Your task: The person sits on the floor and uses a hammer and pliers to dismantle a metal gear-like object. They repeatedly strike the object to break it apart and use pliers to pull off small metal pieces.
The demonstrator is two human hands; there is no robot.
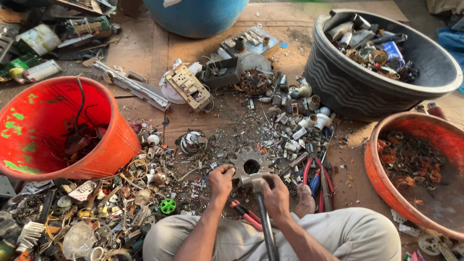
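Khaki-clad knees [338,234] of the seated person fill the bottom edge, closest to the lens, with both forearms reaching forward over the floor [193,46], which is covered in flattened cardboard.

Largest around them is the black ribbed tub [357,82] at upper right, loaded with metal scrap. An orange bucket [104,145] lies tipped at left, wires inside it; an orange basin [382,188] at right holds rusty coiled bits; a blue drum [195,17] stands at the top edge.

Next down in size, a dismantled beige switch unit [187,87] and a small motor rotor [253,80] lie in the middle of the floor, above a wide scatter of white sockets, screws and fragments. Red-handled pliers [314,176] lie just right of the hands; another red-handled tool [246,212] lies by the left knee.

Right hand [276,193] has its grip closed around the shaft of a hammer [265,217], whose metal head rests just in front of the knuckles, against the lower edge of a toothed metal sprocket [250,162]. Left hand [221,180] has its fingers pinched together on the sprocket's lower left rim, steadying it flat on the floor directly ahead of the knees.

A small green plastic wheel [168,206] lies left of the left forearm.
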